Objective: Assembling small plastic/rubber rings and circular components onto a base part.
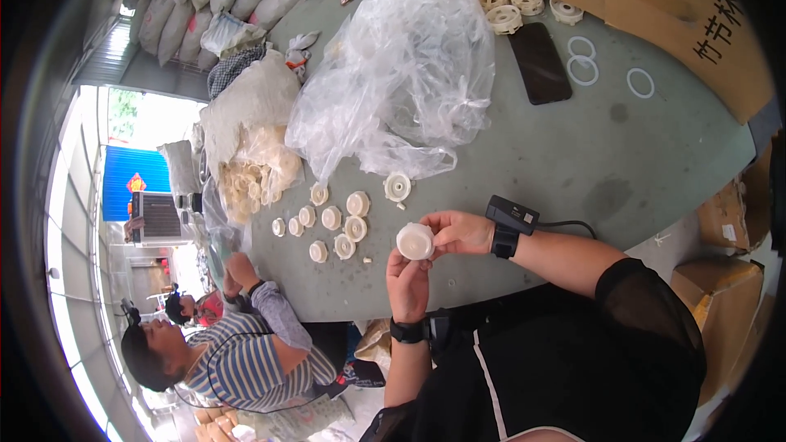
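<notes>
Between my two hands is a round white plastic cap, held just above the table near its front edge. My left hand grips it from below with closed fingers. From the right, my right hand pinches its side; the fingertips behind the cap are hidden. Just beyond lies a similar cream plastic part with a ring-shaped recess, beside a tiny white piece. Several more cream caps are scattered to the left of my hands, some face up, some turned over.
A large clear plastic bag is heaped across the table. Farther back are a black phone, white rings, stacked cream parts and a cardboard sheet. A co-worker in stripes works at the left beside an open sack of parts.
</notes>
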A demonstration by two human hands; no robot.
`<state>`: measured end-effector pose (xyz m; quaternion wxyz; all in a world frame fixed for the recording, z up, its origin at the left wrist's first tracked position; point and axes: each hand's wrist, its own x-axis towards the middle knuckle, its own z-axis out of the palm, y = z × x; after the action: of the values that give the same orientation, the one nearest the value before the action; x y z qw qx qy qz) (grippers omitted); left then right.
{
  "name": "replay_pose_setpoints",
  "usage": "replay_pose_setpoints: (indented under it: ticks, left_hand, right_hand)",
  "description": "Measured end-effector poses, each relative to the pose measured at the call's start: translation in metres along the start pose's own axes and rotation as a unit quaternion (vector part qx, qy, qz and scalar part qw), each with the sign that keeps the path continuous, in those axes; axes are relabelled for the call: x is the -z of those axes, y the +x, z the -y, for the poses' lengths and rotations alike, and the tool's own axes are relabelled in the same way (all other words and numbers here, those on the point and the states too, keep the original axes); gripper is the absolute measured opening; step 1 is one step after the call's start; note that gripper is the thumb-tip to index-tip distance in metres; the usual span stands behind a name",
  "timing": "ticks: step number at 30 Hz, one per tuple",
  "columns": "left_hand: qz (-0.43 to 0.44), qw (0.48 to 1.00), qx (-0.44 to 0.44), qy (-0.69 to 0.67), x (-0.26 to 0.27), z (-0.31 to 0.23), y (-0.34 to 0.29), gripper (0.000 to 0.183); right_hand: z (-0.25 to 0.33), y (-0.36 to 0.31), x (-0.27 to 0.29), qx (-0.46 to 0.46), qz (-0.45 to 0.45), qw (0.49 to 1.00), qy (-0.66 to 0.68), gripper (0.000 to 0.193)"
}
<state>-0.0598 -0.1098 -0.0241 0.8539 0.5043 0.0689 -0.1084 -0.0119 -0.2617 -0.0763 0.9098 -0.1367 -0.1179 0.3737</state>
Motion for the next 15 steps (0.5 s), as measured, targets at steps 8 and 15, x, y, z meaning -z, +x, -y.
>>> replay_pose_setpoints:
  ticks: [8,15]
  left_hand:
    - [-0.088,0.994,-0.063,0.012,0.027,0.006,-0.016,0.018]
    - [-0.244,0.956,-0.158,0.041,0.142,-0.044,-0.1,0.015]
  right_hand:
    - [-0.013,0.002,-0.001,-0.027,-0.051,0.973,-0.222,0.033]
    - [-0.002,0.007,0.0,-0.052,-0.114,0.977,-0.172,0.026]
